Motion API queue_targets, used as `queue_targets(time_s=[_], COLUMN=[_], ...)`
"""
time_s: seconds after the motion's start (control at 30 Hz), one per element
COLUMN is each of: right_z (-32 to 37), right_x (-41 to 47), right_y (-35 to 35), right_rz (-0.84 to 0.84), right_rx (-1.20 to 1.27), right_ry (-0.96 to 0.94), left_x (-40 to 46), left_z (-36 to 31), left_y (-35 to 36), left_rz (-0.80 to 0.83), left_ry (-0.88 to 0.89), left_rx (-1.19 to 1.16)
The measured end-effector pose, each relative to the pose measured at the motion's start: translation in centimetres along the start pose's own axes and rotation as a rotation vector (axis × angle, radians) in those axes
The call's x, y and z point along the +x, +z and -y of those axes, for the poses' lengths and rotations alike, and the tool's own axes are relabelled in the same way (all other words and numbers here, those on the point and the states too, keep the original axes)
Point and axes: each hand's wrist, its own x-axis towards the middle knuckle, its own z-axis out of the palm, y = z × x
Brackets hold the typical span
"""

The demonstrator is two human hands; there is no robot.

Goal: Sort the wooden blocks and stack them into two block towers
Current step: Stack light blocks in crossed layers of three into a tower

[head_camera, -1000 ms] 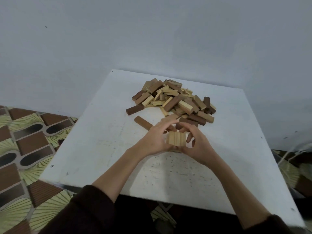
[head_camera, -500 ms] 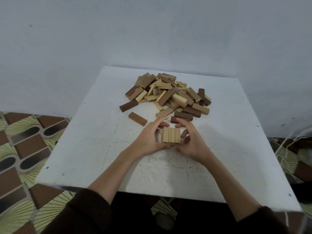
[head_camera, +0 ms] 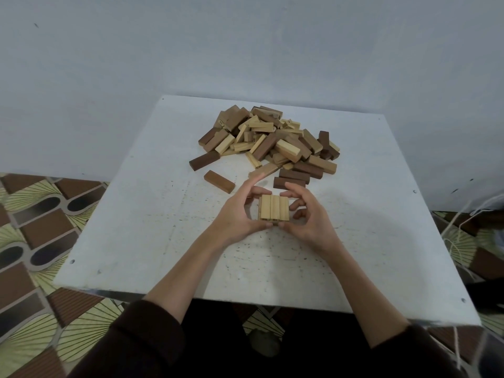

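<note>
**Both hands cupped round a layer of three pale blocks**

Head view, the only one. White square surface point(head_camera: 152, 219), speckled and scuffed, set against a plain grey wall point(head_camera: 245, 45).

Left hand point(head_camera: 240, 214) and right hand point(head_camera: 305, 214) meet near the middle of the surface. Between them: a flat layer of three light-coloured rectangular wooden blocks point(head_camera: 273, 208), laid side by side, long edges touching, ends pointing away from the person. More wood shows just under the near edge of the layer; how many courses lie below I cannot tell.

Grip, left: fingers curled against the left side of the layer, thumb at its near corner, index finger stretched out past the far side. Grip, right: fingers curled round the right side, thumb low at the near edge, fingertips arched over the far right corner. Both grasp the block layer between them.

Beyond the grip, well toward the wall: loose heap of mixed pale and dark brown wooden blocks point(head_camera: 272, 140), unsorted. Just past the fingertips of the right hand, a dark brown block point(head_camera: 289, 183) lies at the heap's near fringe. Left of the grip and a little beyond it, a single reddish-brown rectangular block point(head_camera: 219, 181) lies flat, apart from the heap.

Dark sleeves point(head_camera: 141, 339) on both forearms. Patterned brown and green floor tiles point(head_camera: 30, 227) to the left of the surface.
</note>
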Motion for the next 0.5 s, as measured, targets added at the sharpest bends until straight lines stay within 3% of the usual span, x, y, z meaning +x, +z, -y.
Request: queue_targets(time_s=[0.5], right_z=[0.02], right_x=[0.13], right_y=[-0.10], right_rz=[0.008], right_rx=[-0.042], right_ry=[-0.015], left_x=[-0.16], left_z=[-0.13], left_y=[-0.12], left_rz=[-0.024], left_ry=[-0.007], left_rx=[-0.009])
